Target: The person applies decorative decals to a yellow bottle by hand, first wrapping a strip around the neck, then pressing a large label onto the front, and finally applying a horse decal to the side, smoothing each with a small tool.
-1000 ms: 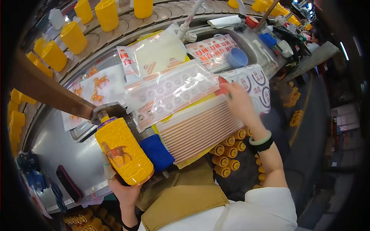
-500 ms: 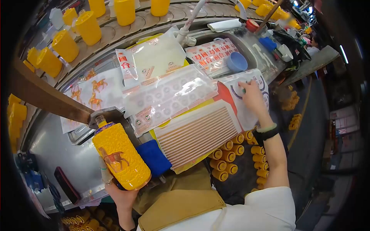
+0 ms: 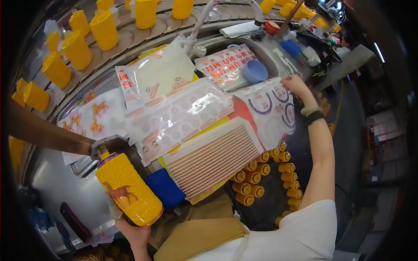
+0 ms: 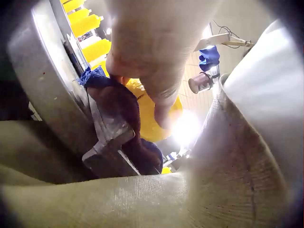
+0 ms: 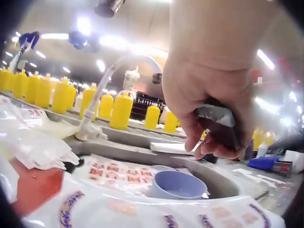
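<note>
My left hand [image 3: 135, 232] grips a yellow embossed bottle [image 3: 148, 200] near its base; a brown horse decal [image 3: 122, 193] shows on its side. The bottle tilts with its neck at a metal bracket [image 3: 109, 142], and a purple band circles its shoulder. In the left wrist view the thumb lies against the yellow bottle [image 4: 149, 121]. My right hand [image 3: 299, 87] is at the far right corner of a decal sheet with purple arcs [image 3: 265, 126]. Its fingers are bent together in the right wrist view, around something dark and pale green; I cannot tell what this is.
Beside the bottle lies a blue cloth [image 3: 164, 189]. A striped sheet [image 3: 213, 161] and clear plastic packets [image 3: 183, 115] cover the bench. A blue bowl [image 3: 255, 71] stands by the sink tap [image 3: 193, 43]. Yellow bottles [image 3: 104, 35] stand along a conveyor behind; several more lie stacked below right.
My right hand moved from the red mat across the decal sheet to its far right corner. The left hand still holds the bottle; the head view has shifted slightly.
</note>
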The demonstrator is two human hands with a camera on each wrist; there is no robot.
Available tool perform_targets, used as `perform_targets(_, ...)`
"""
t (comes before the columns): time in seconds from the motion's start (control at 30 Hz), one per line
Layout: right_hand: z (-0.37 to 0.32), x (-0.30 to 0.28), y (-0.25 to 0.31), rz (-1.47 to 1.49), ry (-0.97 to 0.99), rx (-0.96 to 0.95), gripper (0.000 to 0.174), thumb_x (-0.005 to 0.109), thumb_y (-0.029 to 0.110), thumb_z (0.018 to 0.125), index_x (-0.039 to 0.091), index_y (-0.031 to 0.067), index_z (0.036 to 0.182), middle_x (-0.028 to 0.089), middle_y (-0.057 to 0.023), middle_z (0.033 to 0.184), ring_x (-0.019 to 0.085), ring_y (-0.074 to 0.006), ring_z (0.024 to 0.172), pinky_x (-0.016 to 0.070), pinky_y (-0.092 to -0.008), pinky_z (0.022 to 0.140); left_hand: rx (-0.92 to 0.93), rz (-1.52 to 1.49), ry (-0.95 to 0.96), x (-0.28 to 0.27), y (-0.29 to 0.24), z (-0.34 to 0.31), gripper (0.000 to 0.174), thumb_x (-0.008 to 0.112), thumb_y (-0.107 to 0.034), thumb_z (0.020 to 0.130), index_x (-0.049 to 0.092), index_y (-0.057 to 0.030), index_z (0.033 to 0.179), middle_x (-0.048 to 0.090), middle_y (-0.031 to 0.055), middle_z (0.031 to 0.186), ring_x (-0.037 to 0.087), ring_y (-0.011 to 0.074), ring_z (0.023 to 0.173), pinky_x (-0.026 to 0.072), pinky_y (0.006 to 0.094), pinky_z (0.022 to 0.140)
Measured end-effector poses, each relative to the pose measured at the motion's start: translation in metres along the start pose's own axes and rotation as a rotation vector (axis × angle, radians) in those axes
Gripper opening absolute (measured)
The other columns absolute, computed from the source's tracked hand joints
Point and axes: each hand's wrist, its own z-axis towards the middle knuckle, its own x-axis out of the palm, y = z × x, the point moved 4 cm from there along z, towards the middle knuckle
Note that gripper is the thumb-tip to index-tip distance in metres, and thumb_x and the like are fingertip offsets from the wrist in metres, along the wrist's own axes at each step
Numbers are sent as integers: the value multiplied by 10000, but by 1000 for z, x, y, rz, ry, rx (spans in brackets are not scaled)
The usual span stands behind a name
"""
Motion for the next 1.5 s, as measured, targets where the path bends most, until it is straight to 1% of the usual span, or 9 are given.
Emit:
perform_targets(0.07,-9,3,-44,71,30,121,209,699,228,896,740,24,913,679,-37,757,607,-117,618,470,-283,468,4,-37,3,-1,0,0,870,951,-130,667,488,42,1382,608,163,1256,613,257,1141,483,393,985)
perform_targets(0.37,-101,4,-158,182,72,553,518,774,435,884,684,-68,802,707,-123,766,579,-205,498,459,-384,469,-10,-27,38,-1,16,-4,1034,1007,-218,603,440,33,1431,546,183,1305,555,304,1204,425,420,1040)
perform_targets(0.7,-141,59,-182,986,158,794,342,734,405,957,602,134,796,576,19,674,515,-122,570,417,-303,521,-61,-124,22,0,-1,4,915,1001,-179,622,512,65,1357,626,183,1205,616,278,1120,468,405,978)
perform_targets(1.0,-159,58,-190,875,-165,690,251,738,275,933,687,50,834,615,-31,686,572,-197,591,461,-369,524,-73,-185,36,3,16,2,987,998,-181,627,456,41,1421,591,179,1260,590,281,1167,464,401,1001)
perform_targets(1.07,-170,30,-159,7,-651,323,240,732,237,918,713,7,851,680,-38,733,627,-186,651,505,-354,610,-31,-151,10,3,22,0,1009,1000,-181,625,442,38,1436,585,177,1270,589,279,1169,468,402,1001)
perform_targets(1.2,-195,-1,-36,51,-596,139,298,777,267,864,739,-21,931,746,-95,819,701,-225,744,536,-338,714,-69,-163,104,3,27,2,1087,1007,-189,618,393,36,1487,553,177,1327,584,270,1187,484,404,998)
perform_targets(1.3,-178,16,1,497,-194,79,382,818,324,807,748,-28,937,756,-160,855,728,-302,817,545,-366,764,-56,-213,71,5,22,5,1131,1011,-195,613,366,34,1514,540,175,1353,583,263,1195,488,400,1006)
perform_targets(1.4,-158,34,44,322,96,-63,507,866,391,732,752,-30,991,747,-186,864,732,-329,835,553,-374,764,-92,-274,32,8,20,4,1149,1012,-198,611,357,31,1527,539,168,1359,583,266,1206,482,400,1028)
perform_targets(1.5,-129,41,78,-510,71,-204,524,897,395,683,764,-20,974,754,-172,854,738,-290,832,564,-369,759,-54,-282,8,9,11,8,1160,1014,-202,604,356,29,1532,543,165,1361,581,263,1219,482,402,1038)
